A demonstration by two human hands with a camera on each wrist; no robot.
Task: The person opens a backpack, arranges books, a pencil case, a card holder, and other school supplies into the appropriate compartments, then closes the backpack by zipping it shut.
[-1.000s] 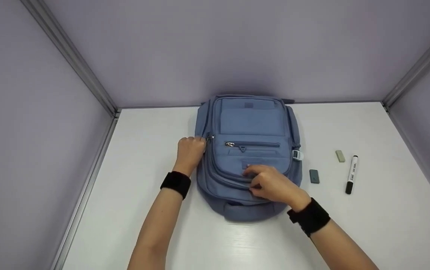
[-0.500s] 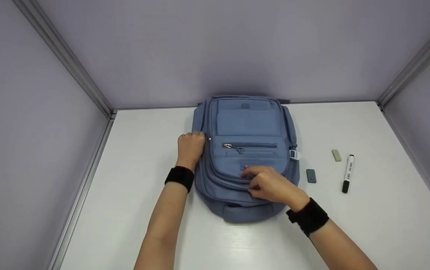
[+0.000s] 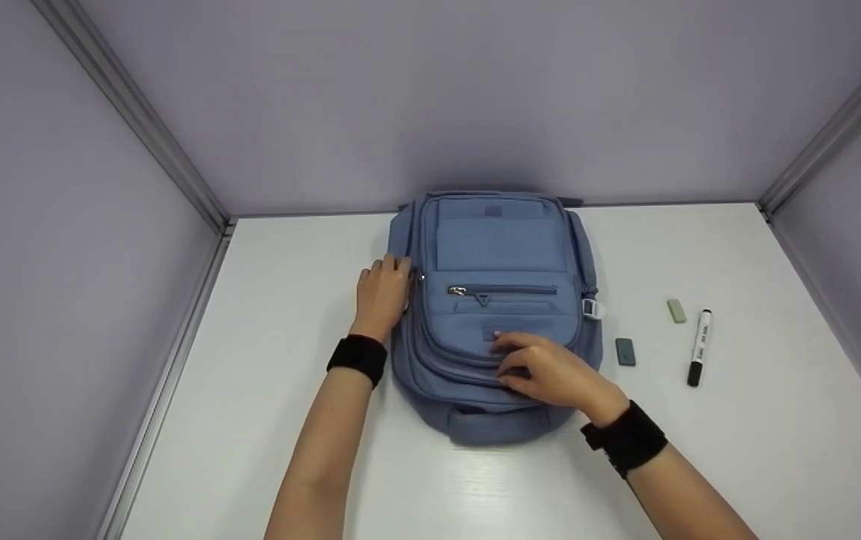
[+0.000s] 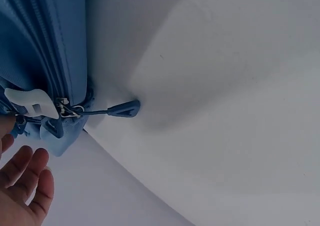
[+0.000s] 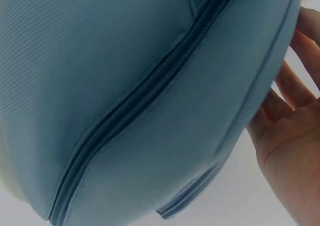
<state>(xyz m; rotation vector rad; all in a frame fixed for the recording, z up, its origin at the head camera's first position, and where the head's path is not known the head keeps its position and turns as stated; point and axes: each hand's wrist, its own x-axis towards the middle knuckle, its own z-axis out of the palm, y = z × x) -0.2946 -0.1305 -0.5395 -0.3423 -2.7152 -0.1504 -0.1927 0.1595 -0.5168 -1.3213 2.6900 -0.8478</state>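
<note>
A person's left hand (image 3: 381, 294) loosens at the left flank of a blue backpack (image 3: 498, 247): the fist seen half a second ago has opened, fingers (image 4: 31, 173) now straight and spread beside the side zipper (image 4: 64, 108), its pull tab (image 4: 124, 108) dangling free onto the white table (image 3: 738, 450). That suggests the zipper pull has just been let go. The right hand (image 3: 550, 369) remains on the lower front of the bag, fingers laid nearly flat on the fabric by the front pocket's seam, pressing rather than pinching; its wrist view shows an open palm (image 5: 295, 146) against the cloth. The backpack lies flat, face up, against the back wall at the table's middle. Its visible zips (image 5: 150, 101) look closed, and nothing inside shows. To its right, well apart, lie a dark eraser (image 3: 625, 352), a pale eraser (image 3: 676, 310) and a marker (image 3: 699, 347).
</note>
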